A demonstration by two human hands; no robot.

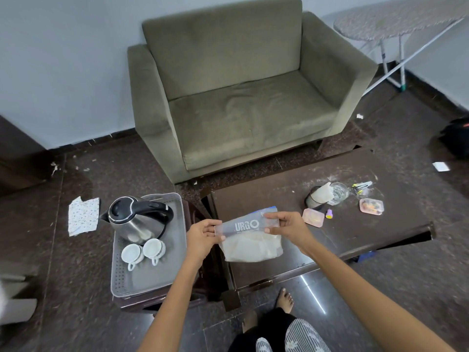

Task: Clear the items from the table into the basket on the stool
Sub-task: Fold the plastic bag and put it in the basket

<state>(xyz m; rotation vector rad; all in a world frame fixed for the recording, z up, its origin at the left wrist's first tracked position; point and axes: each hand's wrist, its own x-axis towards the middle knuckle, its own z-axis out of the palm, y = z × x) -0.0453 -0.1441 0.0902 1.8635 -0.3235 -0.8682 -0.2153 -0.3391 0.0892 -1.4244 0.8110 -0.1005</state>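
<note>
A clear zip pouch (251, 240) printed "URGO", with white contents, hangs over the left end of the dark table (355, 224). My left hand (203, 236) pinches its top left corner and my right hand (284, 224) pinches its top right corner. On the stool to the left sits the grey perforated basket (152, 278), which holds a steel kettle (137, 219) and two white cups (143, 251). Further right on the table lie a pink box (313, 217), a small purple-capped item (329, 213), a dark cup with white cloth (318, 196), a glass (338, 193), a second pink box (371, 206) and clips (361, 186).
A green sofa (241, 97) stands behind the table. A patterned cloth (82, 215) lies on the floor left of the stool. An ironing board (396, 24) stands at the back right, a dark bag (456, 138) at the right edge. My foot (285, 299) is by the table leg.
</note>
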